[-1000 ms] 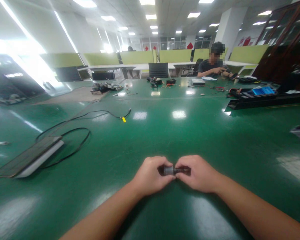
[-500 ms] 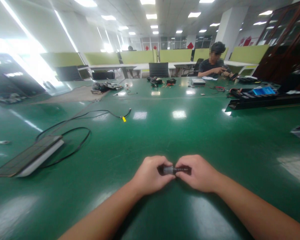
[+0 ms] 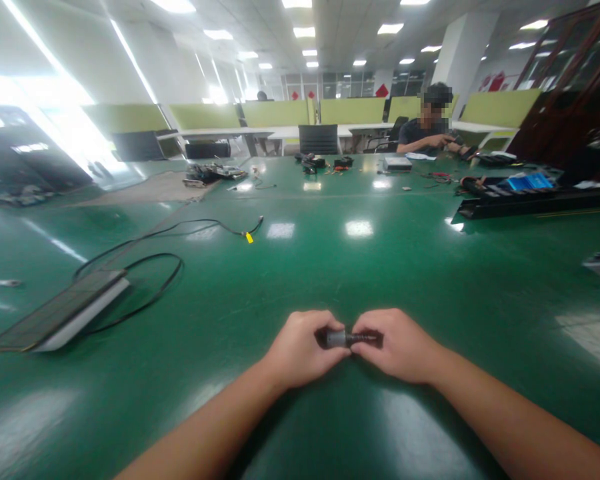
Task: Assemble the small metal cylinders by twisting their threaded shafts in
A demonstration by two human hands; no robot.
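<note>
Between my two hands is a small part with a grey cylinder (image 3: pixel 337 339) at its left end and a dark ribbed rod (image 3: pixel 366 339) at its right. Closed around the cylinder end, my left hand (image 3: pixel 303 351) has thumb and fingers curled toward the middle. My right hand (image 3: pixel 405 347) pinches the part where the rod meets the cylinder, and the rod runs back into its palm. The fingertips of both hands almost meet. Fingers hide some of the part, so its exact kind cannot be made out. Both hands are low over the green table (image 3: pixel 300 273).
To the left lies a flat dark panel with a pale side (image 3: pixel 70 310), beside a looped black cable (image 3: pixel 153 303) with a yellow tag (image 3: pixel 249 237). Black rails (image 3: pixel 525 201) and a blue item (image 3: pixel 530 181) are at the right. Across the table sits another person (image 3: pixel 425 137) handling something.
My hands keep nearly the same hold and place on the part. The whole view has shifted very slightly.
</note>
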